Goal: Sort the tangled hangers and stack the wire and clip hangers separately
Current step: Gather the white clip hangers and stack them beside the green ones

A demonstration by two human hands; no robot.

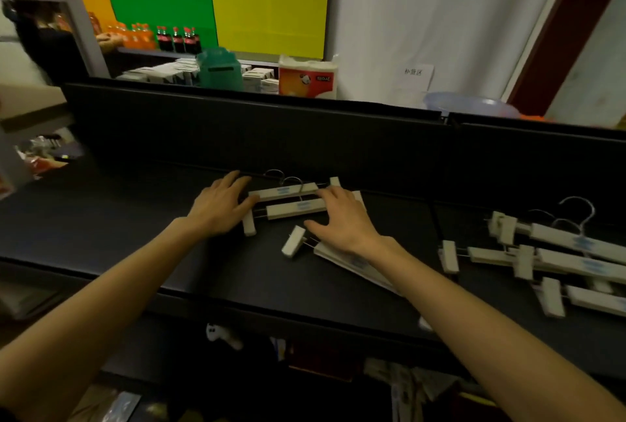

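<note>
Squaring up the clip hangers on the dark bench

Both hands lie flat, fingers straight: the left hand presses the end of the small stack of clip hangers, and the right hand rests across the other end and a loose hanger below. More tangled hangers wait well apart to the right. Likely next: lift the loose one onto the stack.

Both hands rest on pale clip hangers on the black counter: left hand, right hand. More clip hangers lie piled at the right.
</note>
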